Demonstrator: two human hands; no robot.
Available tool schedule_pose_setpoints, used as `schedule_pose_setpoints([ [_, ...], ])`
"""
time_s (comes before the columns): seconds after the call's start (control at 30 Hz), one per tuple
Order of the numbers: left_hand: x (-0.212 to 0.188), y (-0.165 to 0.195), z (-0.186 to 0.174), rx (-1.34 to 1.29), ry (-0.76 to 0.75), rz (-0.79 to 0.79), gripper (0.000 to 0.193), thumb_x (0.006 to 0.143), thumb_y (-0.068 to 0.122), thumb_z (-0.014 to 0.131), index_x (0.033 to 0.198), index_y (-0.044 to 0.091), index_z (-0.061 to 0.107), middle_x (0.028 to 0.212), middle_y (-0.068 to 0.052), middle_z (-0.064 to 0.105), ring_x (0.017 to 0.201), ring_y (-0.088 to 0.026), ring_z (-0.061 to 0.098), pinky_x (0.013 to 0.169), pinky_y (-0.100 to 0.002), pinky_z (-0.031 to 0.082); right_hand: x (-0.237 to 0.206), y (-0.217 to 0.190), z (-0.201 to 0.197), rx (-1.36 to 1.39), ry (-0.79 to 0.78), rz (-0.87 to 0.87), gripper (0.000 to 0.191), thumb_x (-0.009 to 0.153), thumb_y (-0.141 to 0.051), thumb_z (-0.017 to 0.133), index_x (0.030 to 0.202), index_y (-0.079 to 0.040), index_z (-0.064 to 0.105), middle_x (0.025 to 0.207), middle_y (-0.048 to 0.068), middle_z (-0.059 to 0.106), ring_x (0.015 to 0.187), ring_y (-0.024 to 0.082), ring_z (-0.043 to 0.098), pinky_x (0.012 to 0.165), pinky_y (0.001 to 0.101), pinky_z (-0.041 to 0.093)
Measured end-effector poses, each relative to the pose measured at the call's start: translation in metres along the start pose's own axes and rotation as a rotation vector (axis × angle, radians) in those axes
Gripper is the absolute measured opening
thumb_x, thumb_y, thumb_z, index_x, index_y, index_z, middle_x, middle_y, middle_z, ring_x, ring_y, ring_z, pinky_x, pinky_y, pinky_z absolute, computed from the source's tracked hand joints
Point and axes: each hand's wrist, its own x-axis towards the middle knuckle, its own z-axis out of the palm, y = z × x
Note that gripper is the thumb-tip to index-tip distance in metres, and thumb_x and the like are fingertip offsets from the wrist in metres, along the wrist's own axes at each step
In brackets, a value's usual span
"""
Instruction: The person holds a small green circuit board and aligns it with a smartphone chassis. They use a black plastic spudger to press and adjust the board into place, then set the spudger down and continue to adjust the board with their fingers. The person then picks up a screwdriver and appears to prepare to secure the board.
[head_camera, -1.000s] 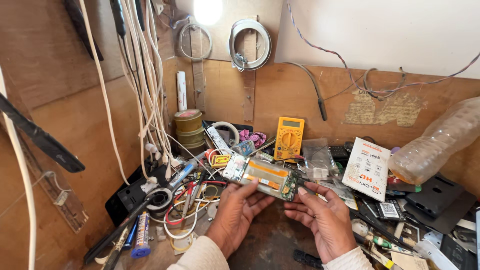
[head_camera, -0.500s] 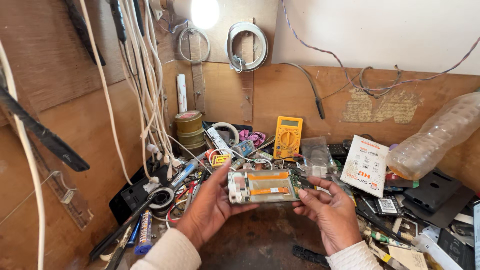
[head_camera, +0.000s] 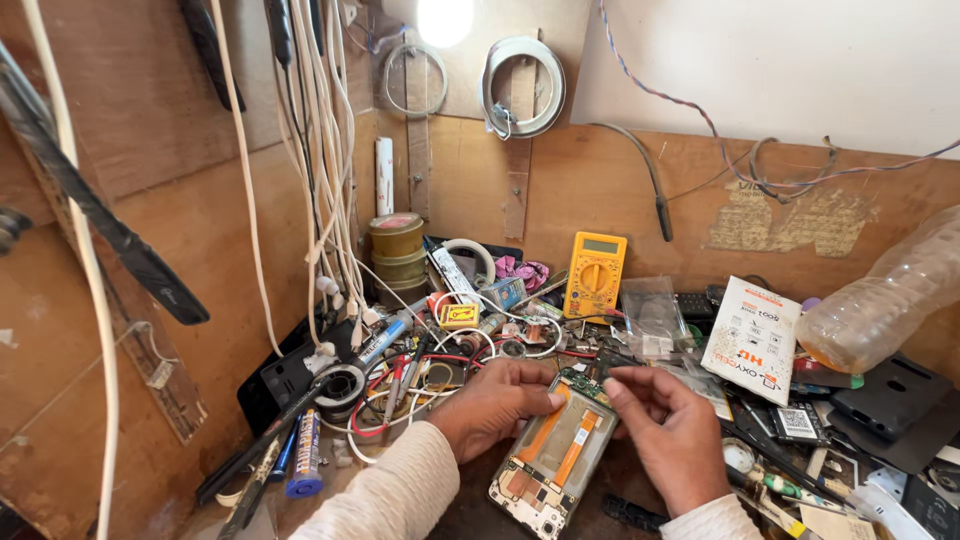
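Opened phone chassis with orange flex ribbons (head_camera: 552, 462) lies on the cluttered tabletop (head_camera: 470, 515), nearest. Left hand (head_camera: 492, 402) grips its upper left edge, fingers curled. Right hand (head_camera: 668, 432) pinches at its top end, fingertips pressed together. Farther back: yellow digital multimeter (head_camera: 594, 274), clear plastic bottle (head_camera: 890, 303).

Left hand (head_camera: 497, 403): palm down, fingers curled, thumb pressing the left edge of the opened phone (head_camera: 551, 461). Right hand (head_camera: 668, 430): at the phone's upper right, fingertips pinched together over its top end.
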Motion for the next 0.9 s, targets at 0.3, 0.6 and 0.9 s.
schedule_pose_setpoints([
  [0.3,0.001,-0.018,-0.001,-0.133,0.132,0.162,0.039,0.086,0.001,0.070,0.123,-0.009,0.066,0.108,-0.013,0.077,0.091,-0.015,0.074,0.083,-0.028,0.060,-0.007,-0.009,0.017,-0.320,0.030,0.028,0.031,0.083,-0.021,0.080,0.108,-0.002,0.080,0.076,0.008,0.081,0.068,0.011,0.071,0.065,0.0275,0.058],
  [0.6,0.005,-0.022,-0.003,-0.111,0.170,0.151,0.040,0.086,-0.001,0.067,0.125,-0.010,0.065,0.108,-0.018,0.078,0.089,-0.016,0.075,0.082,-0.028,0.060,0.016,0.002,0.013,-0.292,-0.102,0.105,0.028,0.081,-0.014,0.082,0.104,0.003,0.081,0.082,0.010,0.083,0.070,0.012,0.071,0.065,0.0269,0.056],
  [0.9,0.004,-0.022,-0.005,-0.161,0.181,0.166,0.035,0.086,0.002,0.068,0.119,-0.011,0.066,0.102,-0.015,0.077,0.085,-0.016,0.074,0.079,-0.028,0.060,0.011,0.007,0.015,-0.174,-0.073,0.059,0.028,0.081,-0.012,0.080,0.105,0.004,0.080,0.085,0.009,0.083,0.072,0.010,0.071,0.066,0.0257,0.056],
])
